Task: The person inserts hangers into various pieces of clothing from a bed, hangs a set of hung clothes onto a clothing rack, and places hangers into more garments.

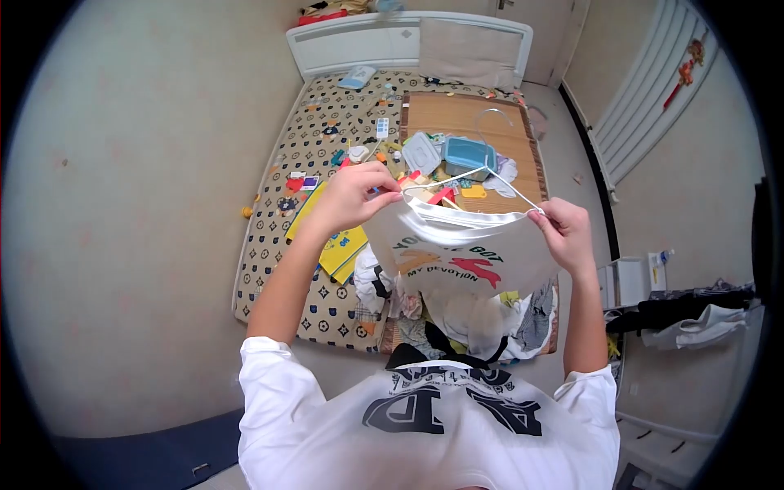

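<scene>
A white garment (453,253) with printed lettering and two rabbit shapes hangs between my hands on a white hanger (487,169), whose hook points up and away from me. My left hand (359,194) pinches the garment's upper left edge beside one end of the hanger. On the right, my right hand (565,233) has its fingers closed on the other upper edge, near the hanger's right end. The lower part of the garment hangs over a pile of clothes on the bed.
Beyond the garment, a bed (322,314) holds a blue bin (469,155), a pale lid (420,153), yellow books (339,249), small toys and piled clothes (531,322). Clothes (702,322) hang over a rack at the right. A pillow (469,51) leans on the headboard.
</scene>
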`<action>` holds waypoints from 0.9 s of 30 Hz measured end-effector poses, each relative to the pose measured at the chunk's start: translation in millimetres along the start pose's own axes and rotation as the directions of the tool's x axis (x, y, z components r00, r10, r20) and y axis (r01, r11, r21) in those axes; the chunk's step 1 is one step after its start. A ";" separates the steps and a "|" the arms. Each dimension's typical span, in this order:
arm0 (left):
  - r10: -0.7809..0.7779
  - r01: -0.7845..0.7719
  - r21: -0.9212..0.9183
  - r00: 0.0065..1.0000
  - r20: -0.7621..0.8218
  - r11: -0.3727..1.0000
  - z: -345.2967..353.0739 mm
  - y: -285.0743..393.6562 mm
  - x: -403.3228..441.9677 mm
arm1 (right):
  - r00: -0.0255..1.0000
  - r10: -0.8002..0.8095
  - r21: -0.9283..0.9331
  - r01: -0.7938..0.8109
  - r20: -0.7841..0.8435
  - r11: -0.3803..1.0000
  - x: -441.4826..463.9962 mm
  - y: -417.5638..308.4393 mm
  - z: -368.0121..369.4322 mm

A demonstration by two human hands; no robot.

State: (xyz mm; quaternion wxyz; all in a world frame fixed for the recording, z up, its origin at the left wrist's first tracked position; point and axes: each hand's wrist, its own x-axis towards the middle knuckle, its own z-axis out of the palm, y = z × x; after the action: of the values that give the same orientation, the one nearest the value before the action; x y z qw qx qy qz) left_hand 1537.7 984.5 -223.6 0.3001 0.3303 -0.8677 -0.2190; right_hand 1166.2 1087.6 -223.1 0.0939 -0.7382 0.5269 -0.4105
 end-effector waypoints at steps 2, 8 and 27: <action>-0.010 0.007 -0.041 0.998 -0.056 0.999 3.5 -4.9 -2.6 | 1.000 -0.008 0.005 0.008 0.006 1.000 -1.4 2.2 2.1; 0.024 -0.047 -0.101 0.975 -0.220 0.994 2.4 -9.0 -9.4 | 0.998 -0.008 -0.038 0.011 0.065 0.999 -0.3 -9.9 1.5; -0.211 0.210 -0.026 0.976 -0.046 0.977 -17.5 -6.4 -30.7 | 0.997 -0.021 0.042 0.024 -0.074 0.999 6.2 -31.2 31.4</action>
State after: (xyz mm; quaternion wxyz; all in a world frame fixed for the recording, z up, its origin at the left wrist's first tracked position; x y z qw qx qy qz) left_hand 1570.7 998.6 -226.2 0.2995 0.4223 -0.8181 -0.2504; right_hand 1210.9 1086.4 -222.4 0.0855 -0.7263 0.5127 -0.4498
